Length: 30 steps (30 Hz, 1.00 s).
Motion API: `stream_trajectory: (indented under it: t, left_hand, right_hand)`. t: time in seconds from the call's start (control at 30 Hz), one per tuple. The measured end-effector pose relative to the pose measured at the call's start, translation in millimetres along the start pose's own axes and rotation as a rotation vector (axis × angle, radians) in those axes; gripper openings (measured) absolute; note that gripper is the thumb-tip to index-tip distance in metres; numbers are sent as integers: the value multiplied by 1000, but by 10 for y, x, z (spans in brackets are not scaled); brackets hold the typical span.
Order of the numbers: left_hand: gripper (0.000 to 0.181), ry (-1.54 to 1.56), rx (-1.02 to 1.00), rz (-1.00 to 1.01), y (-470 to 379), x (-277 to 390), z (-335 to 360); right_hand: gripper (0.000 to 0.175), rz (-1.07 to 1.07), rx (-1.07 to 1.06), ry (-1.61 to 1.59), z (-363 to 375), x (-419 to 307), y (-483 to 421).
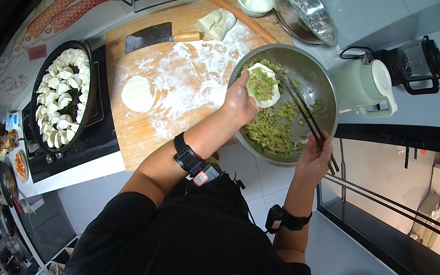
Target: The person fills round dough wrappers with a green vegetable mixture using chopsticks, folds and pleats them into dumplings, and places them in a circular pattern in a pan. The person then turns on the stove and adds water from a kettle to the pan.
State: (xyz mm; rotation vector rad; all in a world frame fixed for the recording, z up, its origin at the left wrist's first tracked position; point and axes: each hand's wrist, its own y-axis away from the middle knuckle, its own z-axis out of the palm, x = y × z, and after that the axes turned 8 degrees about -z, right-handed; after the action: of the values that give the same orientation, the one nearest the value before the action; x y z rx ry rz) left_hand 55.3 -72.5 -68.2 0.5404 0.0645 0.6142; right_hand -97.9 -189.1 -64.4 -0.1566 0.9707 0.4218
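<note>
My left hand [243,100] holds a round dough wrapper [269,100] over the metal mixing bowl [330,81]. A mound of green chopped filling [261,84] lies on the wrapper. Dark chopsticks [307,112] are gripped in my right hand [314,156] at the bowl's near right rim, their tips by the wrapper's right edge. More loose filling [273,135] covers the near left part of the bowl's bottom. On the floured wooden board [127,132] rests another flat dough wrapper [138,93], left of my left hand.
A cleaver [149,37], a dough lump [216,24], a rolling pin [244,17] and a flour bowl [255,2] line the board's far side. Folded dumplings [64,100] fill a black pan [33,109] on the stove at left. A green kettle [352,82] stands right of the mixing bowl.
</note>
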Motion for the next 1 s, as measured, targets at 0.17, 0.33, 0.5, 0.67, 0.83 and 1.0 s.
stream_trajectory:
  t: [0.17, 0.33, 0.5, 0.67, 0.83, 1.0]
  left_hand:
    - [40, 8, -27, 26, -14, 22, -18]
    - [40, 30, -41, 16, -47, -2, -42]
    - [40, -10, -30, 46, 4, 6, -32]
    - [40, -56, -47, 75, 45, 23, 2]
    - [40, 5, -32, 89, 32, 8, -2]
    - [41, 73, -28, 97, 12, 22, 3]
  right_hand:
    - [25, -85, -18, 147, -18, -81, 108]
    - [25, -162, -50, 259, 32, -56, 171]
    - [27, -137, -88, 215, 27, -88, 143]
    - [30, 40, -1, 73, 20, -19, 58]
    - [31, 70, 19, 64, -29, 38, 79]
    - [30, 41, 37, 9, -64, 20, 150]
